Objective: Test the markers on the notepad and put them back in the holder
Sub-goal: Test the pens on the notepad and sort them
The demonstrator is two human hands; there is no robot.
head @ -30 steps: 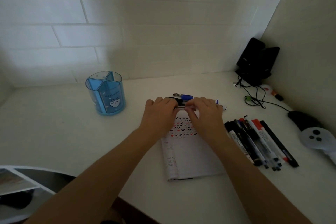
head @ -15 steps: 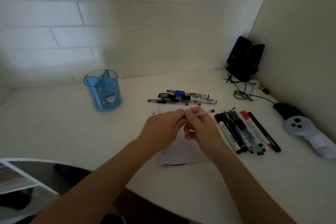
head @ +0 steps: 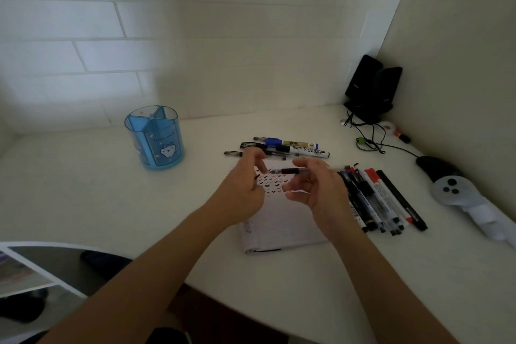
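Observation:
My right hand pinches a clear pen with a dark grip and holds it level above the notepad, bare tip pointing left. Just left of the tip is my left hand, fingers curled and blurred; whether it holds a cap is unclear. Small red and black check marks cover the top of the page. The blue divided holder stands empty at the far left. A few pens and markers lie behind the notepad. Several more markers lie in a row to its right.
Two black speakers stand in the back right corner, with cables trailing onto the desk. A black mouse and a white controller lie by the right wall. A white shelf sits below the desk edge at lower left.
Both hands lifted a pen from the group behind the notepad and held it together. Now my left hand has come off its left end, and the tip shows bare.

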